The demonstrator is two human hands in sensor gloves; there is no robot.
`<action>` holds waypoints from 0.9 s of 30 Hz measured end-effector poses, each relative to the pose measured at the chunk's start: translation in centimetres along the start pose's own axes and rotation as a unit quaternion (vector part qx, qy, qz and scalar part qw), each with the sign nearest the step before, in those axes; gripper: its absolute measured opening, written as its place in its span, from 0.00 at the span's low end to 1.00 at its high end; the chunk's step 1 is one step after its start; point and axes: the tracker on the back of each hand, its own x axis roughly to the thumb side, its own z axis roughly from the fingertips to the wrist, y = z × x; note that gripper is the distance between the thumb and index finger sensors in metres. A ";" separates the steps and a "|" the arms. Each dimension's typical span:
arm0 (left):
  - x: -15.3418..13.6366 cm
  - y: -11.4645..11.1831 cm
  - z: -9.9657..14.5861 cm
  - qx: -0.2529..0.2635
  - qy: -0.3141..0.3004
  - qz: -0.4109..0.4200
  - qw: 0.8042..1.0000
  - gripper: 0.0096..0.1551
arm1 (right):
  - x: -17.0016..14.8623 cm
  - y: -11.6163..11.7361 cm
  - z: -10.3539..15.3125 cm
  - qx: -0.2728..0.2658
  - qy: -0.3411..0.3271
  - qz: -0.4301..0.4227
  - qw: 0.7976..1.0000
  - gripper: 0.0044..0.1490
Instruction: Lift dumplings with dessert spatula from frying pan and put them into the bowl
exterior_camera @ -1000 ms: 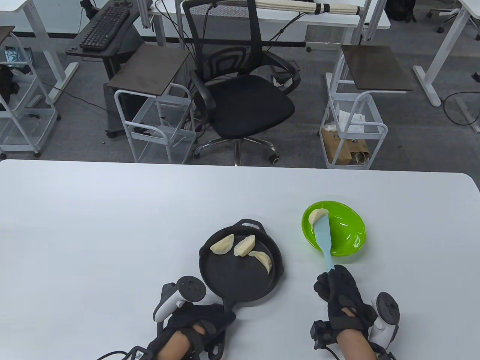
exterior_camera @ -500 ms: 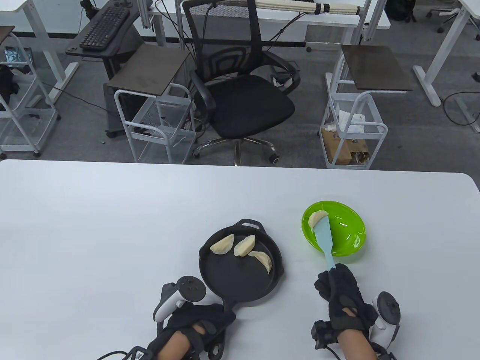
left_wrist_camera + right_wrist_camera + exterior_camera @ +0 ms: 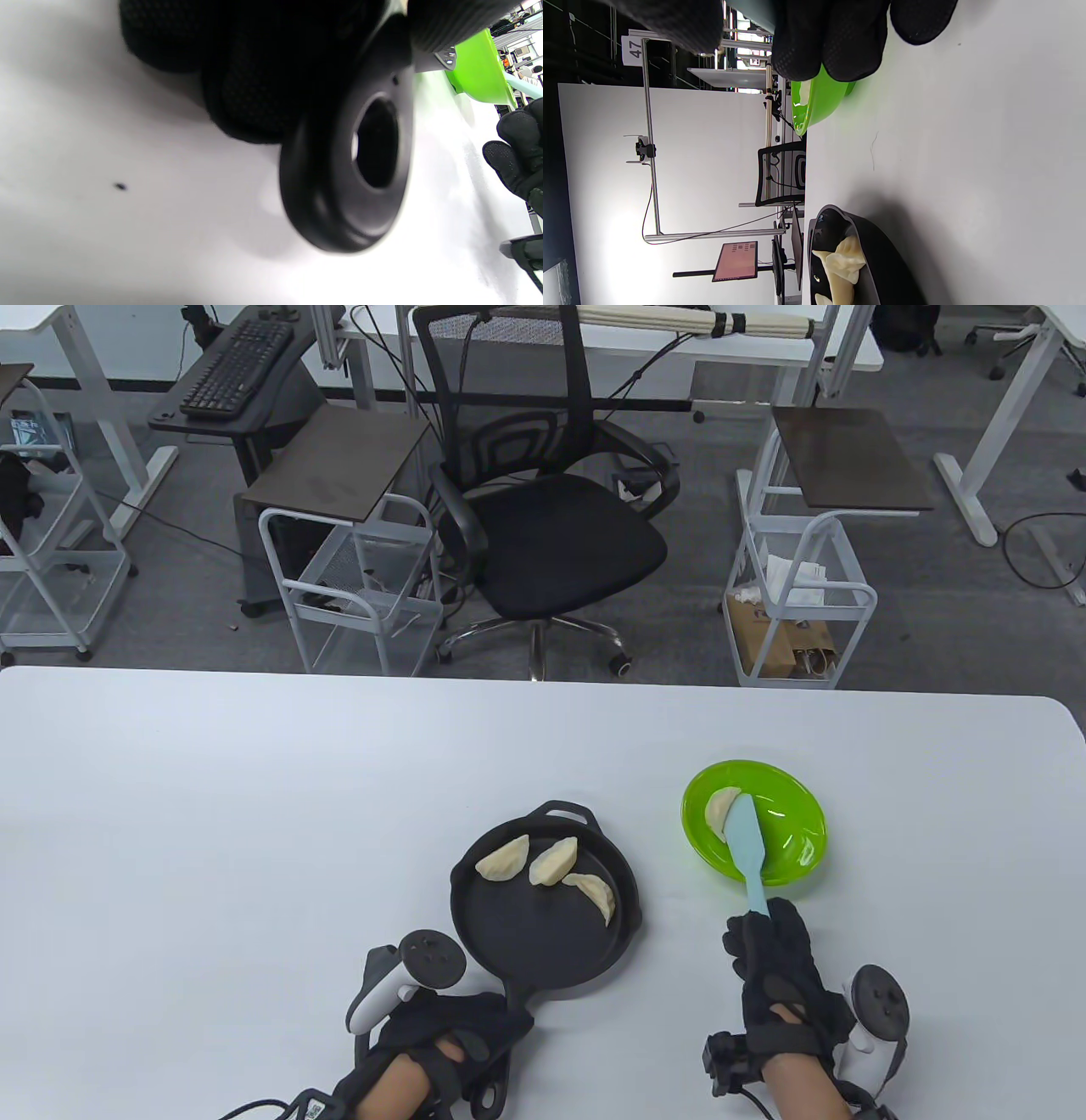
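Observation:
A black frying pan (image 3: pixel 509 933) sits near the table's front middle with three pale dumplings (image 3: pixel 551 861) along its far side. My left hand (image 3: pixel 458 1035) grips the pan's handle; its looped end (image 3: pixel 352 169) fills the left wrist view. To the right stands a green bowl (image 3: pixel 797 814) holding one dumpling (image 3: pixel 721 810) at its left side. My right hand (image 3: pixel 776 967) holds the light-blue dessert spatula (image 3: pixel 747 840), whose blade lies in the bowl against that dumpling. The right wrist view shows the bowl (image 3: pixel 814 101) beyond my fingers and the pan (image 3: pixel 878 262) below.
The white table (image 3: pixel 212 814) spreads wide to the left and behind the pan. Beyond its far edge stand a black office chair (image 3: pixel 543 517) and white wire carts (image 3: pixel 797 602).
The spatula blade has slid slightly right and lowered inside the bowl, and the dumpling has settled deeper in the bowl's left side. My right hand shifted a little right. The left hand and pan are still.

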 end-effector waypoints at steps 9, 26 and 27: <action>0.0 0.0 0.0 0.000 0.000 0.000 1.000 0.37 | 0.8 -0.1 0.5 -0.026 -0.036 0.049 0.998 0.42; 0.0 0.0 0.0 0.000 0.000 0.000 1.000 0.37 | 1.1 -0.4 0.7 -0.043 -0.057 0.047 0.996 0.42; 0.0 0.0 0.0 0.000 0.000 0.000 1.000 0.37 | 1.1 -0.4 0.6 -0.041 -0.058 0.047 0.996 0.42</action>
